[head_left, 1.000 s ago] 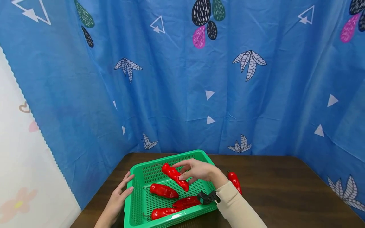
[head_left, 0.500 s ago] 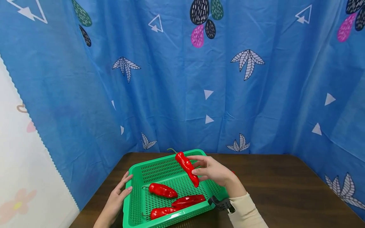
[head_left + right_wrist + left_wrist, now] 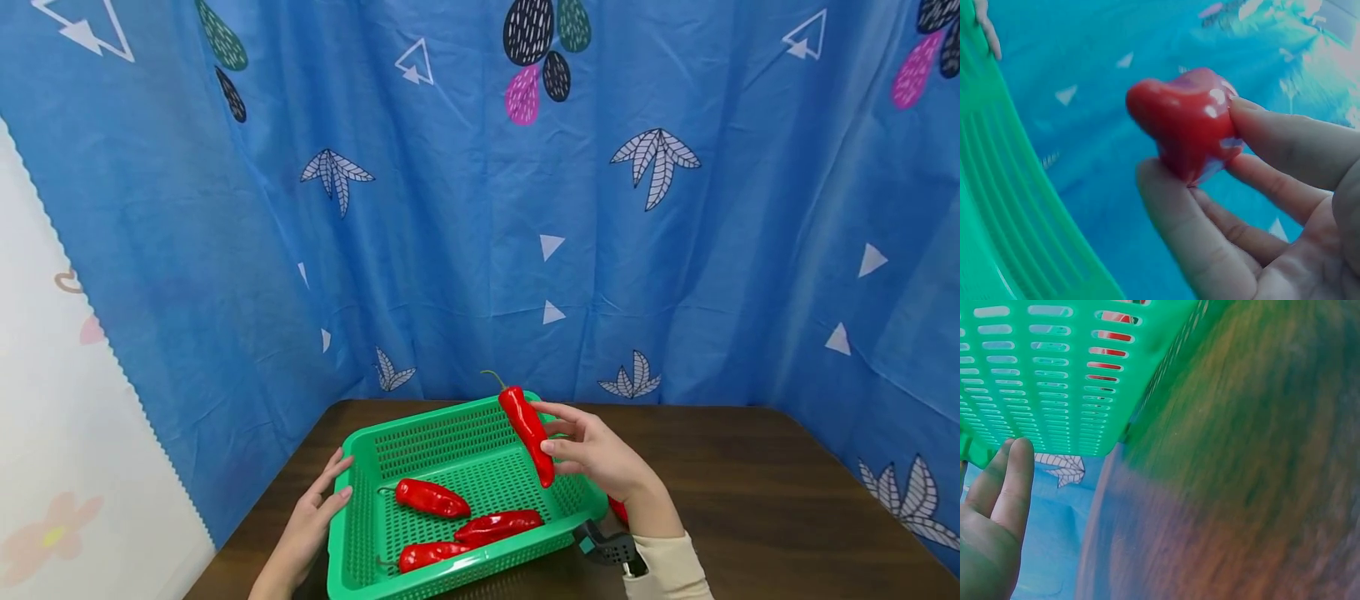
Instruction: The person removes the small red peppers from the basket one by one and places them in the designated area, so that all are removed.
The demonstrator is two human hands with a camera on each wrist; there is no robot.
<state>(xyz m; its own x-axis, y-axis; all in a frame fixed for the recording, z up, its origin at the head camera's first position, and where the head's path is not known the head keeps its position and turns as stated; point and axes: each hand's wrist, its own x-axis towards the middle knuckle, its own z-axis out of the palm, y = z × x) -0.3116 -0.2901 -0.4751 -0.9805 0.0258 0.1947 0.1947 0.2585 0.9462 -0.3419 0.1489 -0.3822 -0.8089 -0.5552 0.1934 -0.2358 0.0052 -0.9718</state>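
Observation:
My right hand (image 3: 600, 454) pinches a long red pepper (image 3: 527, 433) between thumb and fingers, raised over the right part of a green plastic basket (image 3: 468, 560). Its thin green stem points up and left. In the right wrist view the same red pepper (image 3: 1191, 122) is seen end-on at the fingertips. Straight fingers of my left hand (image 3: 307, 521) rest against the basket's left side at the rim. The left wrist view shows two straight fingers (image 3: 1016, 481) by the slotted outer wall. Inside the basket lie three red peppers, one of them a pepper (image 3: 431, 498) near the middle.
Another red pepper (image 3: 618, 510) lies on the dark wooden table (image 3: 750, 500) to the basket's right, mostly hidden by my right wrist. Behind the table hangs a patterned blue curtain (image 3: 465, 250). A black strapped device (image 3: 606, 546) sits on my right wrist.
My right hand has carried the pepper up and to the right, from over the basket's middle to its right side, and the pepper has turned more upright. My left hand stays put.

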